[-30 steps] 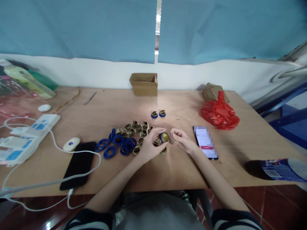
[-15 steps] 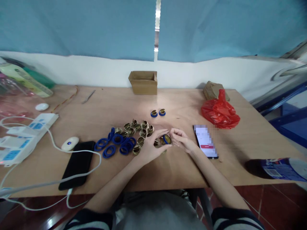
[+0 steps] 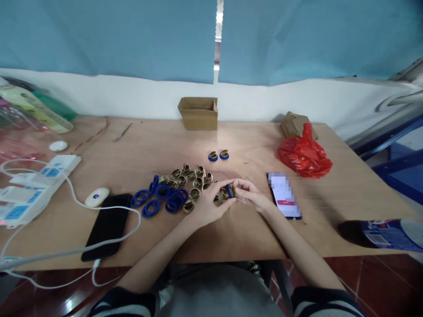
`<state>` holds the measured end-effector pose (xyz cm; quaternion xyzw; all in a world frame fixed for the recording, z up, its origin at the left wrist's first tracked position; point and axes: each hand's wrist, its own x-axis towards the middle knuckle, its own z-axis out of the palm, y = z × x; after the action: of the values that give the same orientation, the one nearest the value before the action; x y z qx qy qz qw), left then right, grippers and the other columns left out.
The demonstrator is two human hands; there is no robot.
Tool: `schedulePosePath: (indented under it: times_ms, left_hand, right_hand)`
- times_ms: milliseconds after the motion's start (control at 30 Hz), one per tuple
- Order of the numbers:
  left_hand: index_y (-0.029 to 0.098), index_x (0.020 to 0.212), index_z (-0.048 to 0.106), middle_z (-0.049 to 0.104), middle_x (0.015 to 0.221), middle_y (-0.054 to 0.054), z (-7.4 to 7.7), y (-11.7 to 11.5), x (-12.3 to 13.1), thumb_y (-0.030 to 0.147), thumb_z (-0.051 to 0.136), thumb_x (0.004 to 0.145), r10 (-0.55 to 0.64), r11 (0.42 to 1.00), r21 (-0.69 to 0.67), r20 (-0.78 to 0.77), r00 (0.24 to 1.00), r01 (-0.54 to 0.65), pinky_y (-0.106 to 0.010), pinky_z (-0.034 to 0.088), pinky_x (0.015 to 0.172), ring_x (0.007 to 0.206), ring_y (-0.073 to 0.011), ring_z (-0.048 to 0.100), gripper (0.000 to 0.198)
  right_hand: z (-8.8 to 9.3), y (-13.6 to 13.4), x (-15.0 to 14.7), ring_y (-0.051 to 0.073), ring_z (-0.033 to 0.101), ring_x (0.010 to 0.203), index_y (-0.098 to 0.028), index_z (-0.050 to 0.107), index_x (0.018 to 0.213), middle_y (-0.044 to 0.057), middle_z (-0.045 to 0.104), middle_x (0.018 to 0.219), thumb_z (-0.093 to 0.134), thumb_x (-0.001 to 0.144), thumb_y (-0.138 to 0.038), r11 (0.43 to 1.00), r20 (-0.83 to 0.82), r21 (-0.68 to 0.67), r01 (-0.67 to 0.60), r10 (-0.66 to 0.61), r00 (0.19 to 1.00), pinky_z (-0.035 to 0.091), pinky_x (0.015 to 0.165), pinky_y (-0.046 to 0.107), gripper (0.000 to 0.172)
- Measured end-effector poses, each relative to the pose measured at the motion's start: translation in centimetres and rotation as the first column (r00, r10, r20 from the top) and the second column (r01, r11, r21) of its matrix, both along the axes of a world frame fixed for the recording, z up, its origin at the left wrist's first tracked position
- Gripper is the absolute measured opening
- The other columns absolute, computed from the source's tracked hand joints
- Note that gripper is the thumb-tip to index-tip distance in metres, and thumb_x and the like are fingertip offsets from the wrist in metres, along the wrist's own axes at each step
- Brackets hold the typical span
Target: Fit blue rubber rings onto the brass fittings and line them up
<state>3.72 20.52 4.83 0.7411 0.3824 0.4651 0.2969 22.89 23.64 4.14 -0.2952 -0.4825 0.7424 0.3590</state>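
Note:
My left hand point(image 3: 208, 201) and my right hand point(image 3: 251, 193) meet over the middle of the wooden table point(image 3: 238, 229). Both pinch one brass cap with a blue ring point(image 3: 229, 191) between their fingertips. Left of my hands lies a cluster of loose brass caps point(image 3: 190, 178) and a heap of several blue rubber rings point(image 3: 158, 198). Two caps fitted with blue rings point(image 3: 218, 155) sit apart, farther back.
A lit phone point(image 3: 283, 194) lies right of my hands, a red plastic bag point(image 3: 304, 155) beyond it. A small cardboard box point(image 3: 198, 113) stands at the back. A black phone point(image 3: 105, 224), white cable, power strips point(image 3: 36, 185) and a blue can point(image 3: 386, 233) occupy the edges.
The cap with the blue ring has turned from facing up to edge-on between my fingers, and my hands have closed in slightly around it.

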Motion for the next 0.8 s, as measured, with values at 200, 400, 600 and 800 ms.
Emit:
schedulePosePath:
  times_ms: [200,400,600,800]
  left_hand:
    - [0.026,0.131,0.057,0.070,0.125,-0.008,-0.2,0.1,0.0,0.023,0.075,0.082,0.007,1.000,-0.016,0.031,0.999,-0.007,-0.045,0.057,0.097,0.111,-0.0246,0.069,0.052]
    - [0.025,0.131,0.057,0.067,0.127,-0.010,-1.0,0.3,0.1,0.024,0.078,0.080,-0.001,1.000,-0.025,0.121,0.993,0.004,-0.045,0.058,0.099,0.116,-0.0253,0.067,0.056]
    - [0.024,0.129,0.058,0.068,0.123,-0.010,-1.4,0.3,0.1,0.023,0.078,0.080,-0.008,0.996,-0.087,0.158,0.987,0.022,-0.046,0.057,0.101,0.112,-0.0251,0.069,0.053]
    - [0.024,0.124,0.059,0.069,0.118,-0.010,-1.2,0.3,0.0,0.022,0.077,0.080,0.009,0.997,-0.076,0.151,0.989,0.002,-0.046,0.058,0.097,0.108,-0.0249,0.069,0.048]
  right_hand:
    - [0.2,0.1,0.1,0.007,0.036,0.050,-0.019,0.055,0.078,-0.006,0.049,0.063,0.080,0.082,-0.042,0.999,0.062,0.042,0.006,-0.009,0.998,0.025,0.049,0.022,0.034]
    - [-0.1,0.2,0.5,0.007,0.037,0.050,-0.019,0.058,0.081,-0.007,0.049,0.062,0.081,0.080,-0.045,0.999,0.042,0.046,0.025,-0.027,0.999,0.025,0.049,0.022,0.034]
    - [0.6,0.2,0.6,0.007,0.042,0.053,-0.019,0.059,0.081,-0.006,0.052,0.067,0.080,0.081,-0.040,0.995,0.067,0.101,0.023,-0.030,0.997,0.029,0.051,0.021,0.031]
    - [0.7,0.2,0.4,0.009,0.048,0.057,-0.019,0.058,0.080,-0.005,0.057,0.066,0.080,0.081,-0.042,0.979,0.138,0.201,0.019,-0.048,0.989,0.037,0.057,0.023,0.031]
